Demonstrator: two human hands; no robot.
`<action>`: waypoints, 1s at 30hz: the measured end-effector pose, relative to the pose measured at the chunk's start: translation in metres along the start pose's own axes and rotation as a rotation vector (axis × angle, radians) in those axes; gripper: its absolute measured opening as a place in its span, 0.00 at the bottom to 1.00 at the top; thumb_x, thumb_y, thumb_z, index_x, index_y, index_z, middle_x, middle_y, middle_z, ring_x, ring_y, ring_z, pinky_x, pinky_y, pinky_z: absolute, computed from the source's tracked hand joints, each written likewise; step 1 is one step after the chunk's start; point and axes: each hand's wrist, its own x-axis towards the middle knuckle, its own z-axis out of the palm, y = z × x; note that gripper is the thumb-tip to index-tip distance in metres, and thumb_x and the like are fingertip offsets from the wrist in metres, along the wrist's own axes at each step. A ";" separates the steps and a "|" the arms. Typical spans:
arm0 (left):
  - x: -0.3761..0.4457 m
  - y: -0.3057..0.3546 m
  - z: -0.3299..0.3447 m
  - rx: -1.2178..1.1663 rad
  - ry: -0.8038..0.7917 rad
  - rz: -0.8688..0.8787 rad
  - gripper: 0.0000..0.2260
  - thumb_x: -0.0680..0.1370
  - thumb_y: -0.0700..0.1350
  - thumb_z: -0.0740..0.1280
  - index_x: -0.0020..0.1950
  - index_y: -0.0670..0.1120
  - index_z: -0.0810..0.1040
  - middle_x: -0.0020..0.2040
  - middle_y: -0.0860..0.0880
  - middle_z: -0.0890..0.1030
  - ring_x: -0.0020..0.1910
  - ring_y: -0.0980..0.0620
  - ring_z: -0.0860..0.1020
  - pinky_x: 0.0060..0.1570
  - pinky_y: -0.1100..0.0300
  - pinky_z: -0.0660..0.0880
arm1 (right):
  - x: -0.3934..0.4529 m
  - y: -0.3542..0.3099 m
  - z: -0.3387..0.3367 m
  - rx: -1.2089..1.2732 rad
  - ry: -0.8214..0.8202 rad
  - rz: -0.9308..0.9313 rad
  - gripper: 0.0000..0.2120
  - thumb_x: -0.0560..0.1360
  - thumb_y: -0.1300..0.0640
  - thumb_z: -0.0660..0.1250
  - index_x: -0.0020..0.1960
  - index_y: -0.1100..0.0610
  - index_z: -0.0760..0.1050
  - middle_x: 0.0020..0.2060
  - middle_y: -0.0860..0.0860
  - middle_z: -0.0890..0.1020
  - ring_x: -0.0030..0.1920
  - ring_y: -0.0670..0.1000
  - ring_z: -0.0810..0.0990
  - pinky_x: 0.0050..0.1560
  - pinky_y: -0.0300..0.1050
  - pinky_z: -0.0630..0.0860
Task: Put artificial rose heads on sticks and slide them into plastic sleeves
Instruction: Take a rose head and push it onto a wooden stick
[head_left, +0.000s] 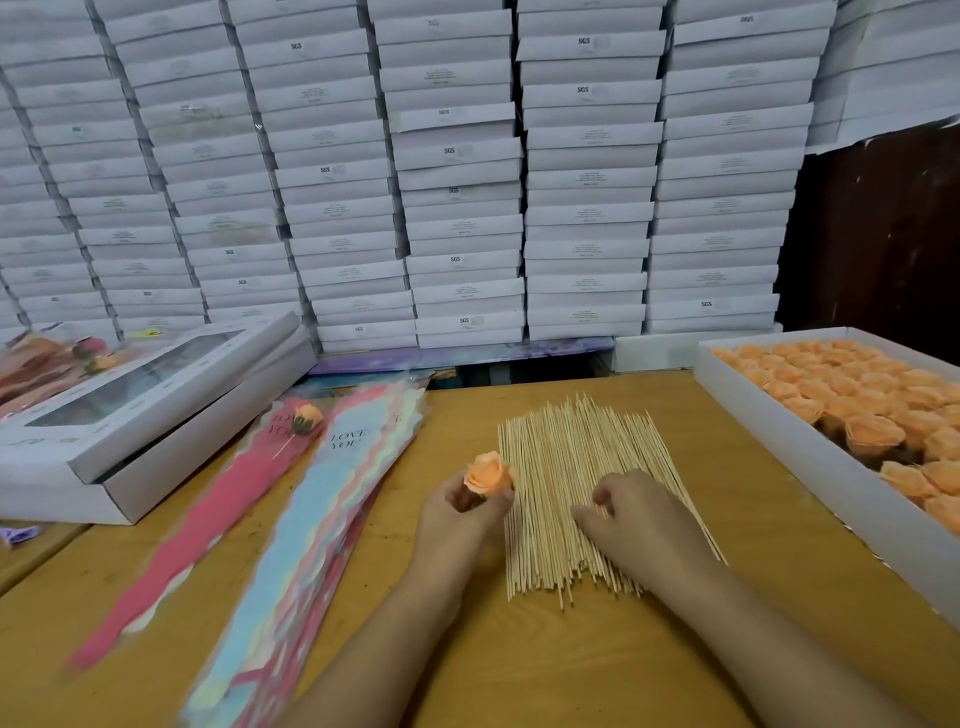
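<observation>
Two bare forearms are showing from the lower edge of the head view, each ending in an uncovered hand. The left hand (457, 514) is wearing no glove, ring or band that can be seen, and the right hand (631, 525) is showing the same plain state, with short nails on the fingers that are visible. No sleeve is reaching the wrists; both arms are appearing unclothed as far back as the frame shows them.
</observation>
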 end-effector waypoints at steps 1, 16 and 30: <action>0.001 0.000 -0.001 -0.034 -0.001 -0.039 0.10 0.77 0.43 0.73 0.54 0.56 0.80 0.52 0.56 0.85 0.55 0.54 0.82 0.59 0.54 0.77 | 0.001 -0.002 0.001 -0.029 -0.001 0.007 0.16 0.78 0.42 0.65 0.50 0.54 0.80 0.41 0.47 0.79 0.38 0.47 0.79 0.36 0.44 0.76; 0.014 0.002 -0.019 -0.770 -0.160 -0.260 0.14 0.72 0.39 0.70 0.57 0.38 0.78 0.49 0.40 0.84 0.42 0.51 0.83 0.38 0.62 0.81 | 0.000 0.014 -0.029 0.261 0.052 0.195 0.23 0.75 0.56 0.66 0.24 0.52 0.60 0.18 0.46 0.60 0.20 0.48 0.58 0.28 0.41 0.56; 0.010 0.008 -0.030 -0.937 -0.344 -0.225 0.20 0.75 0.36 0.68 0.66 0.36 0.73 0.61 0.38 0.81 0.43 0.51 0.82 0.35 0.63 0.79 | -0.008 0.011 -0.052 1.387 -0.011 0.146 0.07 0.76 0.60 0.67 0.51 0.61 0.80 0.35 0.52 0.84 0.34 0.46 0.82 0.32 0.35 0.78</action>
